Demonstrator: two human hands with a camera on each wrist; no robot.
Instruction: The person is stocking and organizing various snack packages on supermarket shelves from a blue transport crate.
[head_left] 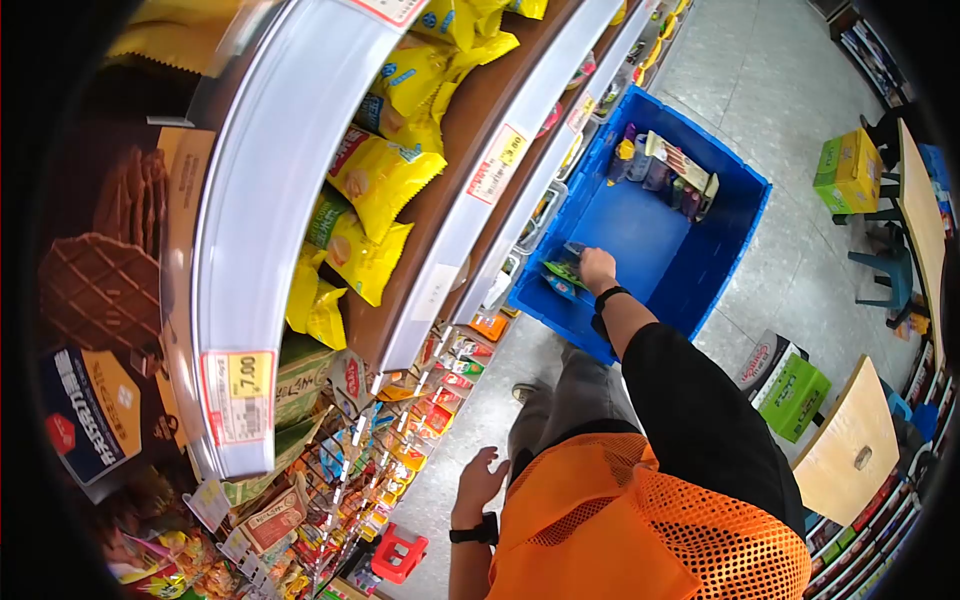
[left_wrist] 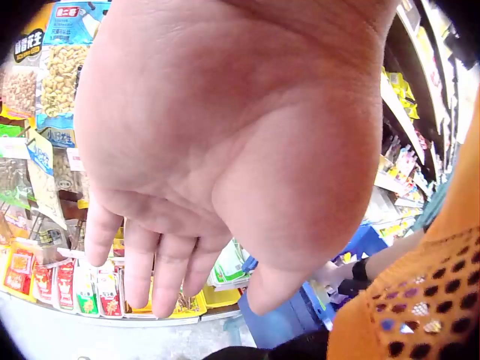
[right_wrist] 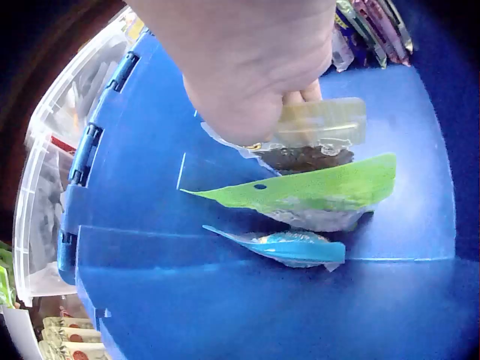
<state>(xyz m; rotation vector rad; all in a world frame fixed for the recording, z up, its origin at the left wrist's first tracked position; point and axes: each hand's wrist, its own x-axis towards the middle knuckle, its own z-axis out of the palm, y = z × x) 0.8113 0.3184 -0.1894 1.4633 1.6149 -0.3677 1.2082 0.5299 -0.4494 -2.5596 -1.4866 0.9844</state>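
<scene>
1. Here, a clear-topped snack packet [right_wrist: 322,124] is pinched by the curled fingers of the right hand [right_wrist: 247,75], low inside the blue crate [right_wrist: 225,300].
2. A green-topped packet [right_wrist: 315,187] and a blue-topped packet [right_wrist: 292,246] are seen just under it, by the crate wall.
3. The left hand [left_wrist: 225,150] is held open near the hanging snack packs [left_wrist: 75,281], its fingers straight and close side by side.
</scene>
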